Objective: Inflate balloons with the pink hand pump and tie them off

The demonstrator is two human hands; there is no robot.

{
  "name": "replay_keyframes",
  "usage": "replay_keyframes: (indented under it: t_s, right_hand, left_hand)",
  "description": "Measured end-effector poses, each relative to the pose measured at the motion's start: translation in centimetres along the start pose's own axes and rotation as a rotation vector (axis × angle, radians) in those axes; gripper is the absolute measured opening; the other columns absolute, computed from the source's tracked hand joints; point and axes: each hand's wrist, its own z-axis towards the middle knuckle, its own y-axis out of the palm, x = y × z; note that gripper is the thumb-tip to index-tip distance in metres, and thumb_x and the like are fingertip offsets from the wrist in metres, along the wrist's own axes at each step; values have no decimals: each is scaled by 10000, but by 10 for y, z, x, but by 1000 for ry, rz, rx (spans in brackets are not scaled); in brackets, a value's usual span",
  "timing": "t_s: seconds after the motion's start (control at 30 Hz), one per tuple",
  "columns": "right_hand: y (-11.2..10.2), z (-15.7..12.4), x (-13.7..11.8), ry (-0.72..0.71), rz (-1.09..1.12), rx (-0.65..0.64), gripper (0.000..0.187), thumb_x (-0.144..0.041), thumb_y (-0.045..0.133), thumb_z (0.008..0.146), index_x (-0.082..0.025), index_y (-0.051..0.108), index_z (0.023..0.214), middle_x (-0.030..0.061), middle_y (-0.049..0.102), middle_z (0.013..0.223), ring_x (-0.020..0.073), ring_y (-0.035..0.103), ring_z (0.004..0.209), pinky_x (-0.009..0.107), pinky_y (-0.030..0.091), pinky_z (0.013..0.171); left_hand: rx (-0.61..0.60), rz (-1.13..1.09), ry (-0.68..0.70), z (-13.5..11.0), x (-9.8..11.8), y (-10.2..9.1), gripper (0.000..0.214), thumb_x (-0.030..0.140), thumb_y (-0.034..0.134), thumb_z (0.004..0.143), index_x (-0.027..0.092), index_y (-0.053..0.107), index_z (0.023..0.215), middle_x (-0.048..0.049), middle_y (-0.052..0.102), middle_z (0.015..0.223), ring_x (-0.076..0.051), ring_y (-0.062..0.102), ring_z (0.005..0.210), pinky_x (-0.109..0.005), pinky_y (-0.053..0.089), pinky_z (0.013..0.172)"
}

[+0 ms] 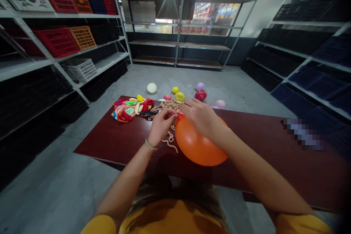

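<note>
An inflated orange balloon (pixel 200 146) hangs low over the dark red table (pixel 255 135), its neck pointing up and left. My left hand (pixel 161 126) pinches at the tip of the neck with thumb and finger. Over the balloon's upper side lies my right hand (pixel 196 115), its fingers closed around the neck and partly hidden. Just behind the hands is a heap of beige cords (pixel 171 105), with one loose strand (pixel 171 148) reaching toward me. A pile of deflated coloured balloons (pixel 130 109) lies at the table's left, beside a black item (pixel 147 113) I cannot make out.
Several inflated balloons, among them a white balloon (pixel 152 87) and a dark pink balloon (pixel 200 95), rest on the floor (pixel 233 84) beyond the table. Shelves (pixel 153 44) stand at the back and both sides, the left ones with plastic crates (pixel 56 42). A blurred item (pixel 303 134) lies at the table's right.
</note>
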Motion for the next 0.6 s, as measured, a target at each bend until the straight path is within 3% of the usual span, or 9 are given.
replay_keyframes:
  t_s: [0.27, 0.43, 0.6]
  right_hand:
    - [-13, -5, 3, 6, 9, -2, 196, -74, 473, 944, -205, 586, 850, 77, 627, 949, 233, 553, 852, 333, 340, 596]
    - [-22, -16, 0, 68, 60, -3, 206, -42, 461, 915, -200, 561, 829, 81, 625, 916, 226, 547, 825, 324, 343, 601]
    - [-11, -28, -11, 128, 122, 86, 184, -56, 424, 916, -169, 570, 920, 74, 640, 862, 215, 552, 777, 318, 355, 632]
  left_hand:
    - [-127, 130, 28, 3, 7, -3, 137, 304, 644, 845, 174, 659, 887, 10, 614, 721, -123, 529, 649, -226, 392, 603]
    - [-92, 138, -35, 5, 9, 1, 165, 327, 676, 819, 170, 673, 869, 7, 621, 683, -118, 542, 612, -224, 406, 588]
    - [4, -64, -189, 5, 14, 12, 213, 349, 735, 756, 161, 654, 815, 9, 634, 666, -111, 573, 557, -225, 457, 544]
